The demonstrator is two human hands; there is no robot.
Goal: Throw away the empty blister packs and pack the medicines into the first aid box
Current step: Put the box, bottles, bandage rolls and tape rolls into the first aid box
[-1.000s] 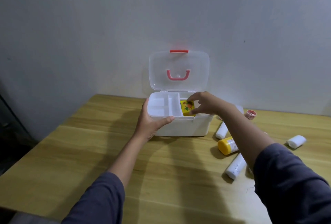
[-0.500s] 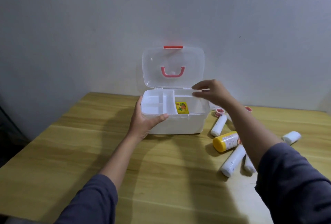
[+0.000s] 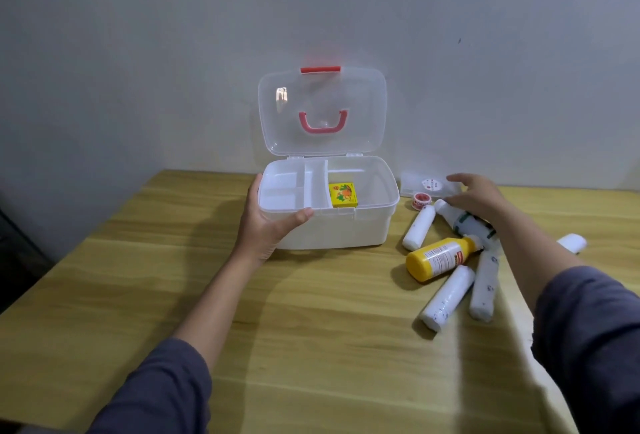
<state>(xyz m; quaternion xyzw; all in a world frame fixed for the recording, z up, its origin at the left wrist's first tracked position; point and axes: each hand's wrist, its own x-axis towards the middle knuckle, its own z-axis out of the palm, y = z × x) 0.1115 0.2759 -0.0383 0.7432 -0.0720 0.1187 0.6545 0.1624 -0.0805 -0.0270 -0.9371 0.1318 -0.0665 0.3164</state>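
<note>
- Altogether: one first aid box (image 3: 332,229), lid upright, holding one small yellow carton (image 3: 343,195) in its right compartment.
- At the box's 3 o'clock lie four white rolls (image 3: 419,227), one yellow bottle (image 3: 439,258), one white bottle (image 3: 460,218), one tape reel (image 3: 421,200) and one clear packet (image 3: 429,184).
- Left hand (image 3: 268,222) clasps the box's near-left rim, thumb on top.
- Right hand (image 3: 476,195) hovers over the white bottle, fingers spread, holding nothing.

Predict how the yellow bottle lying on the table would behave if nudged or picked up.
The yellow bottle lies on its side and looks round, so a sideways nudge would probably roll it. Its smooth plastic may be a little slippery. It looks rigid, unlikely to flop. Its weight cannot be judged, as the contents are hidden.
</note>
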